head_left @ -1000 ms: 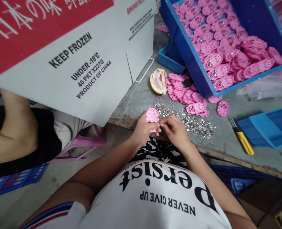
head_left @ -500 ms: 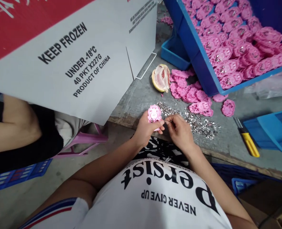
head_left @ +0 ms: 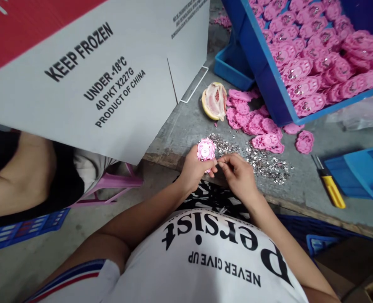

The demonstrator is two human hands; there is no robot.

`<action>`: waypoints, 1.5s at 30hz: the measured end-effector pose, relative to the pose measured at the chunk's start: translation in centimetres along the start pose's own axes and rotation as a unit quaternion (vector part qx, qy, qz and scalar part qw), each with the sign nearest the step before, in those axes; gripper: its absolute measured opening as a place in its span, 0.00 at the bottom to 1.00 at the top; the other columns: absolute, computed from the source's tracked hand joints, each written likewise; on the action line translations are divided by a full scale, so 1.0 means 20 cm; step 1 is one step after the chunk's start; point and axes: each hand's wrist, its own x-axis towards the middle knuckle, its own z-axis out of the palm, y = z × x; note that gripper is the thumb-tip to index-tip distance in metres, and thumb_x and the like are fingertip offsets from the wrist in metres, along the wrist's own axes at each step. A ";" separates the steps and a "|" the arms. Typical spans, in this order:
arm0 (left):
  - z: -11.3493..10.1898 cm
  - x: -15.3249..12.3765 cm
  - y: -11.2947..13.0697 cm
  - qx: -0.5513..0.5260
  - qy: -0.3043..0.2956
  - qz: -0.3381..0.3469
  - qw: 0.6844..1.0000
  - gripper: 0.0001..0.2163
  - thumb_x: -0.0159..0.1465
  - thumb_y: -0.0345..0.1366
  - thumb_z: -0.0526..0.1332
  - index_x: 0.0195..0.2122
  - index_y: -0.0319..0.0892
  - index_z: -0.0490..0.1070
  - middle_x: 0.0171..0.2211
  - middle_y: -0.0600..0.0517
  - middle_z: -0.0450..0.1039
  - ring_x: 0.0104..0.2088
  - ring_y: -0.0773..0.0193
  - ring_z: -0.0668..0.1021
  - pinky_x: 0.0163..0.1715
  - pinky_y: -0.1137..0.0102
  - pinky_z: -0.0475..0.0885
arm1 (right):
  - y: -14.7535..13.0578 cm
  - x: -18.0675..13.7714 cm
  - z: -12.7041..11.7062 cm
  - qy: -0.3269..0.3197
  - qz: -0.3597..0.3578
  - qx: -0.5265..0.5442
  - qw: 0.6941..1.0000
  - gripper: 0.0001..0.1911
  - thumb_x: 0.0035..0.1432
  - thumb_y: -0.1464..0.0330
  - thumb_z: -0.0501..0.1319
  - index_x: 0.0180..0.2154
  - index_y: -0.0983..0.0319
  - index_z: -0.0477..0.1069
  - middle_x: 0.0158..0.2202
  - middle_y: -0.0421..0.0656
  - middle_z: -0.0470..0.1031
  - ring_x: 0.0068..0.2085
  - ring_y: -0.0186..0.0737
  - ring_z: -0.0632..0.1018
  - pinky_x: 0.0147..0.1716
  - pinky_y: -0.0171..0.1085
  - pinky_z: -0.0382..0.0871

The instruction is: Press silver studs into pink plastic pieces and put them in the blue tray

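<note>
My left hand (head_left: pixel 194 169) is closed round a small pink plastic piece (head_left: pixel 205 149), holding it upright at the near edge of the grey table (head_left: pixel 306 181). My right hand (head_left: pixel 238 172) pinches something tiny and silvery right beside the piece; I cannot make it out. Just beyond both hands lies a heap of small silver metal bits (head_left: pixel 258 159). Further back sits a loose pile of pink pieces (head_left: pixel 252 124).
A tilted blue crate (head_left: pixel 265 84) full of pink pieces stands at the back right. A peeled fruit segment (head_left: pixel 214 101), a yellow-handled screwdriver (head_left: pixel 330 187) and blue trays (head_left: pixel 363 170) lie on the table. A large "KEEP FROZEN" carton (head_left: pixel 88 71) leans at left above another person's arm (head_left: pixel 19 172).
The pink piece in my left hand has turned slightly and sits a little further right. My right fingers stay pinched beside it. The view has drifted a little.
</note>
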 end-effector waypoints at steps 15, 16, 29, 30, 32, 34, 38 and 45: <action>0.01 -0.03 0.00 -0.013 0.000 0.021 1.000 0.24 0.49 0.36 0.75 0.43 0.40 0.66 0.30 0.56 0.74 0.23 0.68 0.77 0.20 0.73 0.72 | 0.03 0.02 0.04 0.022 0.139 0.174 0.975 0.07 0.63 0.62 0.60 0.33 0.58 0.70 0.29 0.39 0.73 0.31 0.38 0.72 0.34 0.39 0.68; 0.01 -0.03 0.00 -0.004 0.006 0.028 1.000 0.24 0.49 0.36 0.75 0.43 0.40 0.66 0.30 0.55 0.74 0.23 0.68 0.77 0.20 0.73 0.72 | 0.03 0.02 0.03 0.017 0.154 0.204 0.967 0.08 0.62 0.61 0.61 0.33 0.58 0.70 0.28 0.38 0.72 0.29 0.37 0.72 0.33 0.39 0.67; 0.01 -0.05 0.02 -0.134 -0.027 0.024 0.990 0.23 0.49 0.34 0.75 0.42 0.39 0.66 0.26 0.57 0.74 0.23 0.69 0.76 0.20 0.74 0.71 | -0.06 0.03 0.09 0.039 0.106 0.295 0.949 0.05 0.63 0.64 0.65 0.34 0.58 0.75 0.30 0.38 0.73 0.30 0.37 0.77 0.36 0.41 0.73; 0.00 -0.06 0.03 -0.141 -0.028 0.021 0.989 0.23 0.49 0.34 0.75 0.41 0.39 0.66 0.26 0.56 0.74 0.23 0.69 0.76 0.20 0.75 0.71 | -0.07 0.03 0.09 0.065 0.080 0.251 0.962 0.05 0.63 0.65 0.65 0.34 0.57 0.77 0.33 0.40 0.74 0.34 0.39 0.78 0.38 0.42 0.73; -0.01 -0.06 0.04 -0.150 -0.030 0.017 0.988 0.23 0.48 0.34 0.75 0.41 0.39 0.66 0.26 0.56 0.74 0.24 0.69 0.76 0.21 0.75 0.70 | -0.07 0.02 0.10 0.101 0.023 0.171 0.980 0.05 0.63 0.67 0.64 0.36 0.56 0.80 0.37 0.43 0.76 0.41 0.42 0.78 0.42 0.44 0.74; -0.02 -0.06 0.05 -0.149 -0.035 0.014 0.988 0.21 0.49 0.34 0.75 0.39 0.39 0.66 0.25 0.56 0.74 0.23 0.70 0.75 0.21 0.76 0.70 | -0.07 0.01 0.09 0.105 -0.024 0.126 0.986 0.07 0.65 0.68 0.63 0.40 0.55 0.81 0.39 0.44 0.77 0.43 0.43 0.78 0.43 0.44 0.74; -0.04 -0.07 0.05 -0.134 -0.031 0.022 0.990 0.21 0.50 0.35 0.75 0.38 0.39 0.66 0.24 0.57 0.73 0.22 0.70 0.74 0.19 0.76 0.70 | -0.09 0.01 0.08 0.090 -0.015 0.141 0.986 0.08 0.64 0.66 0.63 0.43 0.54 0.82 0.41 0.44 0.77 0.43 0.43 0.78 0.43 0.45 0.74; -0.02 -0.07 0.02 -0.068 0.011 0.071 0.995 0.22 0.50 0.35 0.76 0.40 0.39 0.66 0.27 0.57 0.75 0.21 0.69 0.76 0.18 0.74 0.72 | -0.11 0.03 0.07 0.021 0.197 0.412 0.889 0.10 0.56 0.59 0.71 0.32 0.58 0.76 0.25 0.37 0.72 0.25 0.33 0.67 0.26 0.35 0.61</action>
